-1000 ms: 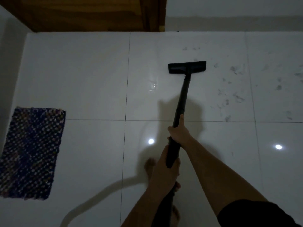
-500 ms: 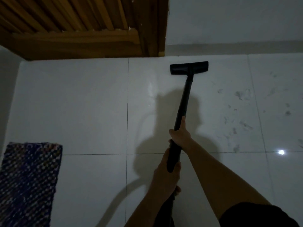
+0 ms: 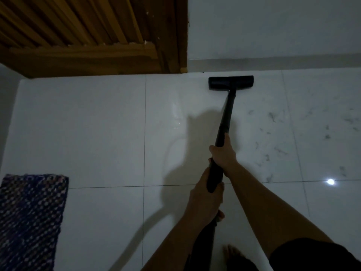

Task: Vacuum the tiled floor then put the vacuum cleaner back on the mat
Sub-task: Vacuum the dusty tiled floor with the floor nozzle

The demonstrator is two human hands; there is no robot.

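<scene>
A black vacuum wand runs from my hands to its flat floor head, which lies on the white tiled floor close to the base of the far wall. My right hand grips the wand higher up, thumb along the tube. My left hand grips the lower handle end nearer my body. The dark woven mat lies flat at the left edge. The vacuum's body is out of view.
A brown wooden door stands at the back left, beside a white wall. Dust and hair streaks lie on the tile right of the wand. My bare foot is at the bottom.
The floor head has slid forward away from me, from mid-tile to the wall's base. My view has tilted up, showing more of the door. Both hands keep their hold.
</scene>
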